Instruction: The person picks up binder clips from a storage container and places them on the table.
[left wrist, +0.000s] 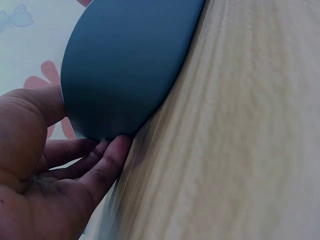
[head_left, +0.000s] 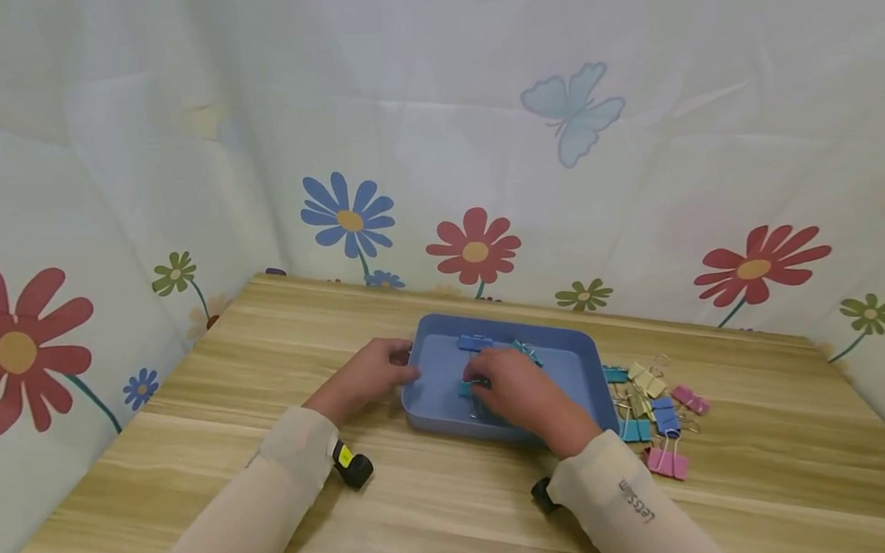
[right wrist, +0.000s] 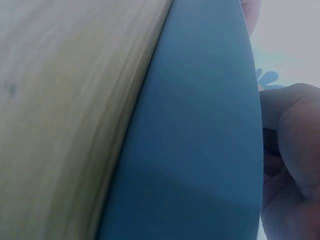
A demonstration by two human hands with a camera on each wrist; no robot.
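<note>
A blue rectangular tray (head_left: 568,378) stands on the wooden table. My left hand (head_left: 372,370) grips its left end, thumb over the rim and the other fingers against the outer wall, as the left wrist view shows of the tray wall (left wrist: 125,65). Inside the tray, my right hand (head_left: 508,390) pinches a teal binder clip (head_left: 465,389) low over the floor. Behind it lie a blue binder clip (head_left: 476,341) and another teal binder clip (head_left: 527,352). In the right wrist view, the tray's front wall hides the fingertips of the right hand (right wrist: 295,155).
Right of the tray, a loose pile holds several binder clips, among them a yellow clip (head_left: 646,380), a blue clip (head_left: 665,415) and a pink clip (head_left: 668,463). A flowered curtain (head_left: 403,103) hangs behind the wooden table (head_left: 395,513).
</note>
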